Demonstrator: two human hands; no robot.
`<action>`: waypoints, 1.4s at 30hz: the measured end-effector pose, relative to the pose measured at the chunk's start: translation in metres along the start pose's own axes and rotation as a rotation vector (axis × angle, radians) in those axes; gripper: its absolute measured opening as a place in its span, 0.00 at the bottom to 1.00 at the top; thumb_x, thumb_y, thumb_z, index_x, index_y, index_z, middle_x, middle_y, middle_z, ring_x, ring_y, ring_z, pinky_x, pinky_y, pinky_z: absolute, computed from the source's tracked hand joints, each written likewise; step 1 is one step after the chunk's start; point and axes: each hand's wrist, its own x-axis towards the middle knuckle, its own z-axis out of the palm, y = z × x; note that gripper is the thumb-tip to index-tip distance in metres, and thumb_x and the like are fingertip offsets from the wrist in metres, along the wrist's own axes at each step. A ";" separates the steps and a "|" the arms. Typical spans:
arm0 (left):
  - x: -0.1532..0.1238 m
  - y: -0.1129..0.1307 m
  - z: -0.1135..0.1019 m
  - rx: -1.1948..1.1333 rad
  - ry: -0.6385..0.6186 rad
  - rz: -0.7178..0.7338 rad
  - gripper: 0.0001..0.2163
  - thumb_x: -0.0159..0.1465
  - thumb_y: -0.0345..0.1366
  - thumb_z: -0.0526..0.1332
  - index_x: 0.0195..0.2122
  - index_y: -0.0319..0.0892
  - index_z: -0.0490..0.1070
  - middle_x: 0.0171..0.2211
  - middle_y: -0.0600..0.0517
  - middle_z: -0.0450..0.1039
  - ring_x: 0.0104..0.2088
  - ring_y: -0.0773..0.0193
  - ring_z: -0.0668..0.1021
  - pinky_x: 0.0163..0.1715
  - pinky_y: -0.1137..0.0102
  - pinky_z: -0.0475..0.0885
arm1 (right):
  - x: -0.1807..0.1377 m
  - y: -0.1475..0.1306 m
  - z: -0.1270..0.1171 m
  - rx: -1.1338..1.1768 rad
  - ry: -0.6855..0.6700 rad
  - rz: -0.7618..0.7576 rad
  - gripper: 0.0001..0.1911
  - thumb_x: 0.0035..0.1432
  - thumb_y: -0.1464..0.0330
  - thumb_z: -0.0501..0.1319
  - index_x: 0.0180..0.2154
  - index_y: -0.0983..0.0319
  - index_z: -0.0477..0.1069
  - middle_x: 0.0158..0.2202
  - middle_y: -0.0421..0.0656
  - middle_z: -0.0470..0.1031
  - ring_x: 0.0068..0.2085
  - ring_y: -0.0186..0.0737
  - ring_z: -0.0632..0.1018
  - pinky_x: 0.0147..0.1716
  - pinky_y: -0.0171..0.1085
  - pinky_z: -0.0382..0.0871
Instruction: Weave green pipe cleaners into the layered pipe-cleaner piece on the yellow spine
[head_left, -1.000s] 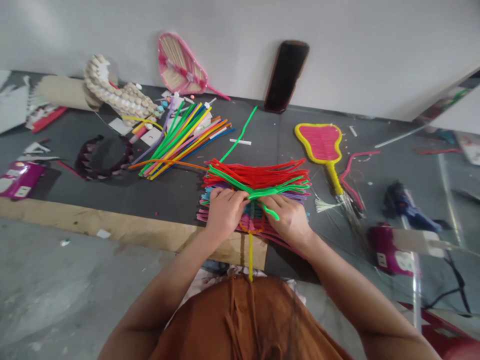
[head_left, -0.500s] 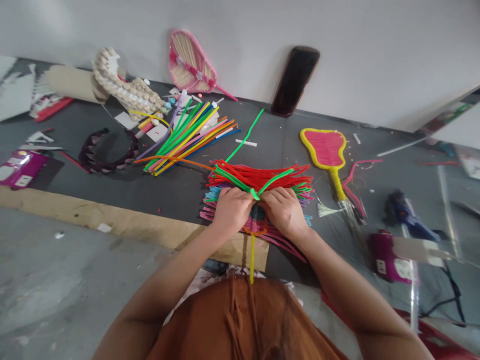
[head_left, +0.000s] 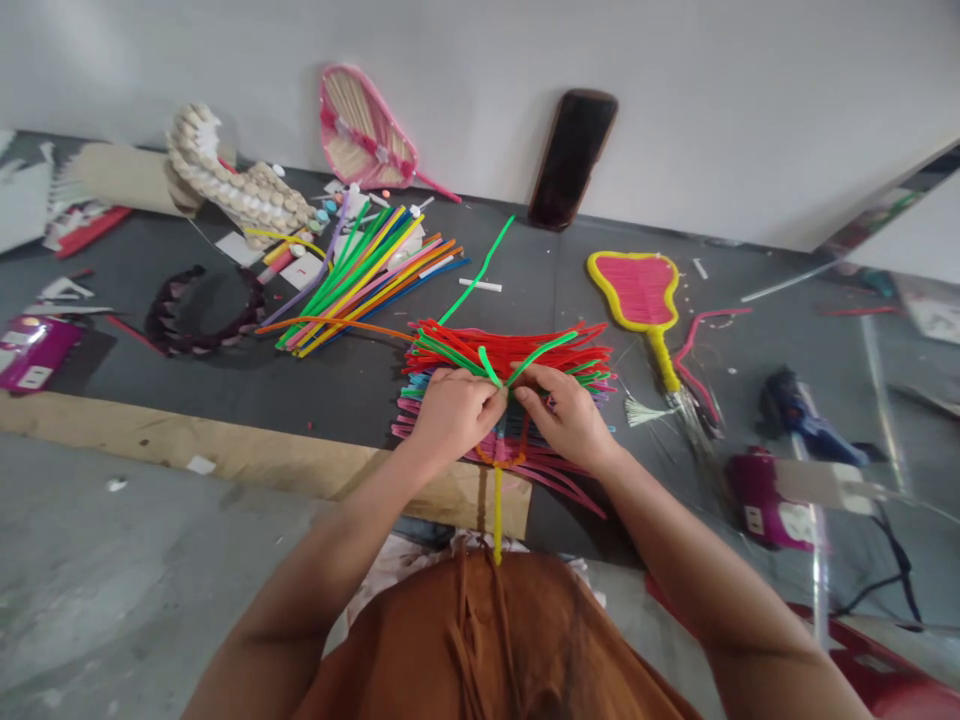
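Observation:
A fan-shaped bundle of pipe cleaners [head_left: 517,352], red on top with green, blue and pink layers under it, lies on the dark mat in front of me. A yellow stem [head_left: 496,515] hangs from its middle toward my lap. My left hand [head_left: 450,415] and my right hand [head_left: 570,415] sit side by side on the bundle's centre. Both pinch a green pipe cleaner [head_left: 525,358] that is twisted there, its two ends sticking up in a V. The fingertips are pressed together around the twist.
A loose pile of coloured pipe cleaners [head_left: 360,280] lies at the back left. A finished pink and yellow fan [head_left: 637,290] rests to the right, with a blue glue gun [head_left: 810,425] beyond it. A phone [head_left: 571,158] leans on the wall. A cardboard strip [head_left: 225,450] edges the mat.
The green pipe cleaner's loose end, which hung over my right hand, has been drawn up into the twist. Both hands have closed in on the bundle's centre.

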 end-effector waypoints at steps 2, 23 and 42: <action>0.000 -0.001 0.000 -0.009 -0.010 0.008 0.16 0.65 0.32 0.56 0.19 0.41 0.70 0.20 0.52 0.74 0.29 0.63 0.75 0.34 0.66 0.61 | 0.003 -0.005 -0.001 0.099 0.016 0.069 0.09 0.63 0.64 0.58 0.37 0.58 0.75 0.34 0.41 0.79 0.36 0.39 0.78 0.38 0.38 0.70; -0.022 -0.021 0.000 0.161 0.258 -0.439 0.12 0.60 0.40 0.62 0.22 0.43 0.66 0.25 0.50 0.76 0.38 0.51 0.74 0.45 0.53 0.61 | -0.028 0.024 -0.018 0.041 0.003 -0.251 0.05 0.65 0.72 0.56 0.37 0.59 0.70 0.34 0.43 0.79 0.38 0.38 0.78 0.39 0.40 0.74; -0.033 0.008 -0.002 0.330 -0.116 0.315 0.24 0.70 0.43 0.49 0.62 0.33 0.63 0.65 0.40 0.60 0.67 0.49 0.60 0.65 0.44 0.53 | -0.054 -0.004 -0.050 -0.364 0.000 -0.037 0.11 0.65 0.65 0.56 0.35 0.59 0.75 0.31 0.44 0.80 0.35 0.42 0.78 0.35 0.40 0.72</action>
